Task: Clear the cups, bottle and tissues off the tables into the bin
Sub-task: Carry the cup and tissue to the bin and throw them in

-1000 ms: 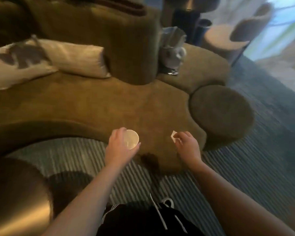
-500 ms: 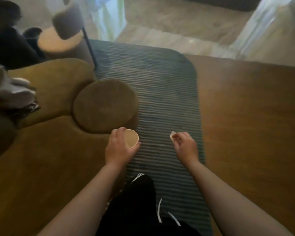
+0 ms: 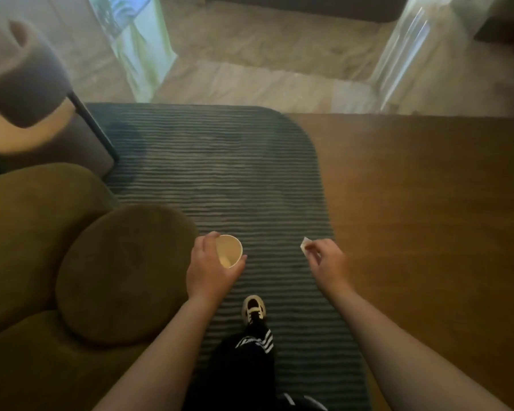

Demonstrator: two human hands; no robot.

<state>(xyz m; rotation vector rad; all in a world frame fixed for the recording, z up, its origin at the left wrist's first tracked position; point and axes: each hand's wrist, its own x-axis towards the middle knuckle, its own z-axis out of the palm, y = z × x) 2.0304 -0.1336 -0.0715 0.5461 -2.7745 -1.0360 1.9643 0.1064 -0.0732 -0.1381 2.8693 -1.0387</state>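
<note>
My left hand is wrapped around a pale paper cup, its open mouth facing the camera and nothing visible inside but a pale smear. My right hand pinches a small white scrap of tissue between thumb and fingers. Both hands hang over the striped rug, about waist height, a forearm's width apart. No bin, bottle or table shows in this view.
An olive sofa with a round seat pad fills the left side. A grey chair stands at the upper left. Wooden floor lies to the right, pale stone floor beyond the rug. My foot steps on the rug.
The view has swung away from the sofa and its cushions toward the rug and floor. Both hands keep the same hold on the cup and the tissue scrap.
</note>
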